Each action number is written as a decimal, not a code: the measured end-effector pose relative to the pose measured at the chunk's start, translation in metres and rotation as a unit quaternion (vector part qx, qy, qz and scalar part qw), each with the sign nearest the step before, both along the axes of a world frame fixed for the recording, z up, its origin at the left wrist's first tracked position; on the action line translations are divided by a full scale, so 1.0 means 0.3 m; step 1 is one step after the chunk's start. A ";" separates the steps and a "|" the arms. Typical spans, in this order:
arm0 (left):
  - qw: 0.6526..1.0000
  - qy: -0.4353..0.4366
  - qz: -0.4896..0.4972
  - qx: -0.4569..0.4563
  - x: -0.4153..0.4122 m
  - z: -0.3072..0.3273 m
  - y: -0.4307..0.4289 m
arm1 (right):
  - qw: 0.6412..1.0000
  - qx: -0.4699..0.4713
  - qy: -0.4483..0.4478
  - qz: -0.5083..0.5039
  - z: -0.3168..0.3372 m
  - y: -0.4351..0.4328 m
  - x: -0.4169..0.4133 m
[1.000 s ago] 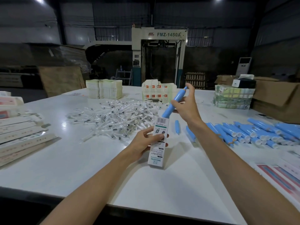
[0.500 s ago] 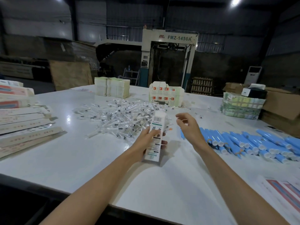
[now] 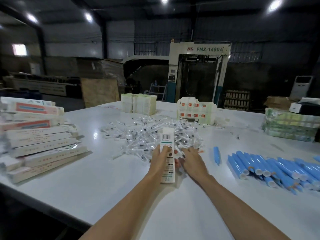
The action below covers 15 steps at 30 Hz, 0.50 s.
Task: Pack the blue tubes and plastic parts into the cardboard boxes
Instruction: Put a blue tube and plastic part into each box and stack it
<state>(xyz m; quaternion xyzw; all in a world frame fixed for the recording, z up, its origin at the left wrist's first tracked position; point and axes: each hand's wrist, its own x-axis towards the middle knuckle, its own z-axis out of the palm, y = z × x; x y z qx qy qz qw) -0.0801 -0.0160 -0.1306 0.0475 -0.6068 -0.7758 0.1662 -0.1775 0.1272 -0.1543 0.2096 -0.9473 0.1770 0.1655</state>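
Fingers (image 3: pixel 163 149) of the left hand (image 3: pixel 160 159) wrapped the barcoded carton (image 3: pixel 167 135); the right hand (image 3: pixel 191 158), palm down, curled among plastic parts (image 3: pixel 143 134) just beyond, grasp unclear. Blue tubes (image 3: pixel 270 168) lay rightward. Machine (image 3: pixel 199 70) behind read FMZ-1450A.

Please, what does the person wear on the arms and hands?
Nothing: the arms are bare to the frame's edge, without sleeves. The left hand and right hand have no gloves, rings or watch. Some fingernails look dark, perhaps painted.

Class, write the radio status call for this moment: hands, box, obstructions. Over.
Left hand grips white box. Right hand at plastic parts pile, grip unclear. Blue tubes lie to the right, untouched. Nothing blocking the hands.
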 end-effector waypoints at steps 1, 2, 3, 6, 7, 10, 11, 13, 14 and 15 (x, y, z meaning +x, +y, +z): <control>1.000 0.000 -0.011 0.006 0.002 0.001 0.003 | 1.000 0.013 0.009 -0.007 -0.008 -0.015 -0.008; 0.999 -0.001 -0.031 0.023 0.009 0.004 0.009 | 1.000 0.004 0.004 -0.007 -0.016 -0.021 -0.011; 0.997 -0.005 -0.056 0.047 0.013 0.012 0.014 | 0.999 -0.032 -0.006 -0.009 -0.017 -0.026 -0.010; 0.990 -0.023 -0.105 0.089 0.020 0.018 0.032 | 0.993 -0.108 -0.046 -0.009 -0.026 -0.012 0.009; 0.990 -0.024 -0.107 0.091 0.019 0.017 0.037 | 0.994 -0.102 -0.048 -0.010 -0.020 -0.005 0.021; 0.989 -0.014 -0.112 0.091 0.012 0.019 0.049 | 1.000 -0.023 -0.005 -0.021 -0.007 0.055 0.063; 0.990 -0.007 -0.111 0.092 0.008 0.019 0.051 | 0.999 -0.028 0.023 -0.028 -0.003 0.084 0.076; 0.988 0.005 -0.113 0.107 0.000 0.017 0.053 | 0.994 -0.103 0.030 -0.024 0.009 0.145 0.105; 0.987 0.010 -0.115 0.108 -0.002 0.016 0.055 | 0.986 -0.163 0.010 -0.020 0.019 0.176 0.122; 0.989 0.010 -0.113 0.098 -0.006 0.015 0.056 | 0.972 -0.234 -0.021 -0.016 0.030 0.208 0.141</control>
